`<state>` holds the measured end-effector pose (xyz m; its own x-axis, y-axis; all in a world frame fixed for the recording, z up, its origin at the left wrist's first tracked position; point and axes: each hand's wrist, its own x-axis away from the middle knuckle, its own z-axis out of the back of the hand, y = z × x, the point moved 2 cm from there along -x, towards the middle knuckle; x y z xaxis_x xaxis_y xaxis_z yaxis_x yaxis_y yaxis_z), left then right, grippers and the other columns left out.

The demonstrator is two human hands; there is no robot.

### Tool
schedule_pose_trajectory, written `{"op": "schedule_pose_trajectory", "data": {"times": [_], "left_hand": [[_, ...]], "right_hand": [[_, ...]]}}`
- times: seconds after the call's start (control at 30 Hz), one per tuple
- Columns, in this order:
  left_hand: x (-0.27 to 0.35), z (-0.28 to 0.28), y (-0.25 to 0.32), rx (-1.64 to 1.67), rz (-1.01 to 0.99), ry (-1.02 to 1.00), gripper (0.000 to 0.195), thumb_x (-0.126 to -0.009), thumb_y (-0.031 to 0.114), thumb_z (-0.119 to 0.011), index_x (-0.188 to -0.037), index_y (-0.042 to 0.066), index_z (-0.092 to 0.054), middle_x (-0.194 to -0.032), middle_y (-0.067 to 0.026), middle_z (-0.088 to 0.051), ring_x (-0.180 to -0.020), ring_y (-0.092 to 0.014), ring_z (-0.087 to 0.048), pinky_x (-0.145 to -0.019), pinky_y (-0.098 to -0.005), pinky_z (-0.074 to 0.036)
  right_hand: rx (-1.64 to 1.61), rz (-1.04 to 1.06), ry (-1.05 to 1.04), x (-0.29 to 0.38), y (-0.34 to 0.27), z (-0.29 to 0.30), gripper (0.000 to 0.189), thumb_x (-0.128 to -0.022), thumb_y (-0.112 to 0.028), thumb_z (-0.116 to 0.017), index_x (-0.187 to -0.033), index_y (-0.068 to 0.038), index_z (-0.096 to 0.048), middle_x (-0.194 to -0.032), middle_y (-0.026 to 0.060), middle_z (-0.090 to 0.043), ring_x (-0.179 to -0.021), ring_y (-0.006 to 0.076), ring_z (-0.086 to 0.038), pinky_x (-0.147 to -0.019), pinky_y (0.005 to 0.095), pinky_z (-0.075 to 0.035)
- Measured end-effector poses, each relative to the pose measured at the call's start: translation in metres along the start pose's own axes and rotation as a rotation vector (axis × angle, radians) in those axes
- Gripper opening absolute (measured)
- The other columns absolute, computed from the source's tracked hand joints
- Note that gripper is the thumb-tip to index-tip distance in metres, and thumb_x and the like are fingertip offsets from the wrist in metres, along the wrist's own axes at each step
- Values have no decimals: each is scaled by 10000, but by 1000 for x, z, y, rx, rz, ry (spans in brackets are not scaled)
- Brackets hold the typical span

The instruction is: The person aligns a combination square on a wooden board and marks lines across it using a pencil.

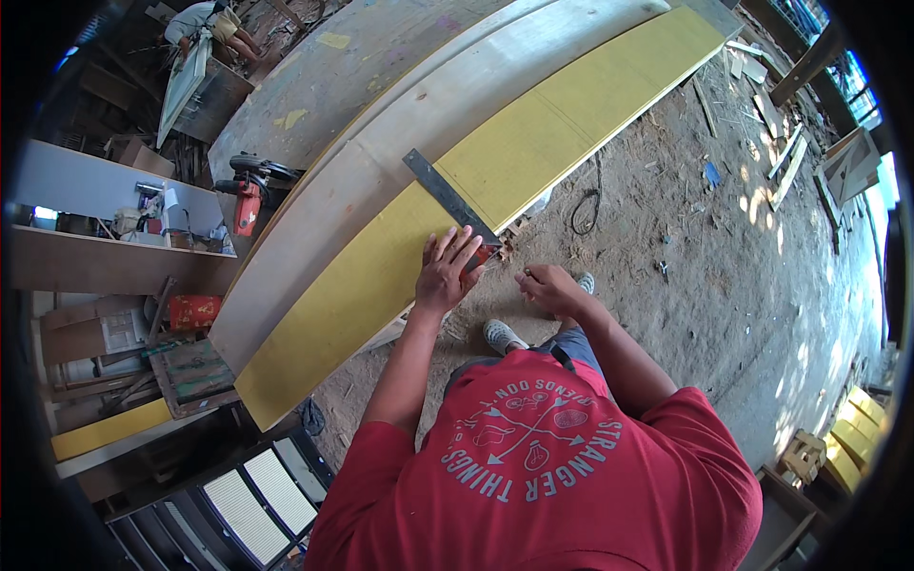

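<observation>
A long yellow board (357, 264) lies before me, with thin pencil lines across its face. Across it rests a dark metal try square (453, 196), its red stock against the near edge. My left hand (448, 270) lies with spread fingers on the square's stock end and the board. Just off the board's edge, my right hand (546, 287) is curled above the ground, with a small thing that may be a pencil between the fingertips; it is too small to tell. Behind the yellow board lie pale plywood boards (421, 100).
A red power tool (248, 200) with a dark disc sits beyond the boards at left. A black cable (587, 210) loops on the dirt floor. Wood offcuts (789, 168) lie at right. Another person (207, 28) bends over a panel at the upper left.
</observation>
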<state>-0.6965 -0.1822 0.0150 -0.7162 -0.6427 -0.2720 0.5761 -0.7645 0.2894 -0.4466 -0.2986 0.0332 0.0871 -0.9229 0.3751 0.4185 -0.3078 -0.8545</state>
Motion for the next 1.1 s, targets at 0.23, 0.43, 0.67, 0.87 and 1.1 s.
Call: {"op": "schedule_pose_trajectory", "data": {"times": [0.23, 0.43, 0.67, 0.87, 1.1], "left_hand": [[-17, 11, -16, 100, 79, -103, 849, -880, 630, -787, -1581, 189, -601, -1689, -75, -536, -1585, -360, -428, -1336, -613, -240], [-40, 21, -32, -19, 107, -166, 1337, -561, 757, -918, -1662, 185, -422, -1778, -122, -350, -1663, -404, -273, -1379, -662, -97], [-41, 22, -31, 29, 139, -138, 1303, -533, 708, -952, -1618, 176, -465, -1751, -98, -390, -1655, -386, -287, -1385, -654, -95], [-45, 25, -28, 51, 186, -202, 1311, -537, 721, -937, -1631, 186, -453, -1754, -97, -389, -1673, -353, -269, -1395, -643, -64], [-41, 25, -31, 47, 190, -230, 1328, -539, 735, -939, -1640, 201, -424, -1768, -90, -379, -1673, -341, -275, -1401, -641, -61]], "right_hand": [[6, 16, 33, -2, -6, 4, 519, -1142, -445, -570, -960, 20, -709, -842, 202, -735, -855, 390, -739, -806, 507, -543], [160, 292, 362, -37, -37, 32, 526, -1123, -445, -611, -910, 14, -752, -859, 251, -725, -855, 455, -718, -798, 510, -546], [43, 292, 401, -138, -90, 47, 393, -1066, -375, -697, -1147, -9, -815, -1024, 251, -803, -967, 443, -779, -863, 491, -606], [168, 403, 315, -242, -100, 34, 297, -1047, -307, -709, -1227, -101, -827, -1073, 206, -822, -1032, 419, -772, -954, 507, -603], [382, 512, 215, -250, -100, 34, 303, -1061, -360, -685, -1210, -144, -836, -1048, 156, -828, -1083, 416, -718, -1016, 508, -561]]}}
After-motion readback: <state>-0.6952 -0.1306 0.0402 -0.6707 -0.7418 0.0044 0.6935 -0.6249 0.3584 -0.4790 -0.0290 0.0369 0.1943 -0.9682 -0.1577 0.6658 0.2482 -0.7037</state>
